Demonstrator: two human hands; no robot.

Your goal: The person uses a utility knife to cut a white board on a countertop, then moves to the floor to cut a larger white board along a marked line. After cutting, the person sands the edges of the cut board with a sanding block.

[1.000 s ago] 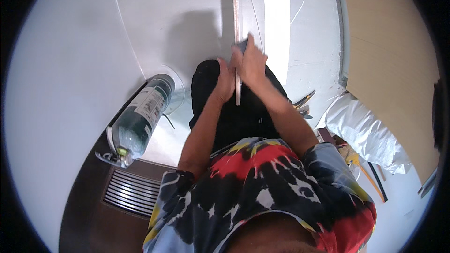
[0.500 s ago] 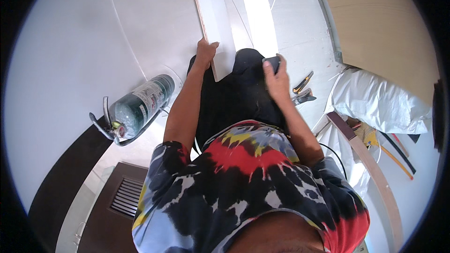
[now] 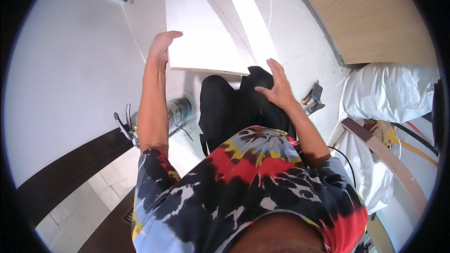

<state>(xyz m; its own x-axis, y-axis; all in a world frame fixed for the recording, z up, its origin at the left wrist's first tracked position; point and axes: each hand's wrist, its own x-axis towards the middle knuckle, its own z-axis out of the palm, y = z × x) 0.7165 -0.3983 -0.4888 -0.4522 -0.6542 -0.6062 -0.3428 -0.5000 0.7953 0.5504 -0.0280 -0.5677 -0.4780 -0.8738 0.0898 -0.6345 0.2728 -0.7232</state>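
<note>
My left hand (image 3: 164,45) grips the left edge of a white board (image 3: 199,42), its thumb lying on the board's face. The near edge of this board shows a thin brownish core and reaches out over my knees. My right hand (image 3: 280,89) is empty, thumb and fingers spread, just right of my knee and beside the near end of a long white strip (image 3: 255,23). Right of that hand, a small dark block (image 3: 316,91) lies against a yellow-and-black utility knife (image 3: 307,99) on the floor.
A green cylinder (image 3: 179,111) with a metal handle lies by my left forearm, partly hidden. To the right are a tan panel (image 3: 361,18), a white plastic sack (image 3: 389,96), a wooden strip (image 3: 391,159) and several tools. A white wall (image 3: 75,75) rises on the left.
The board has swung from nearly edge-on to showing its broad face, as my left hand moved left. My right hand let go of the dark block, which now lies by the knife.
</note>
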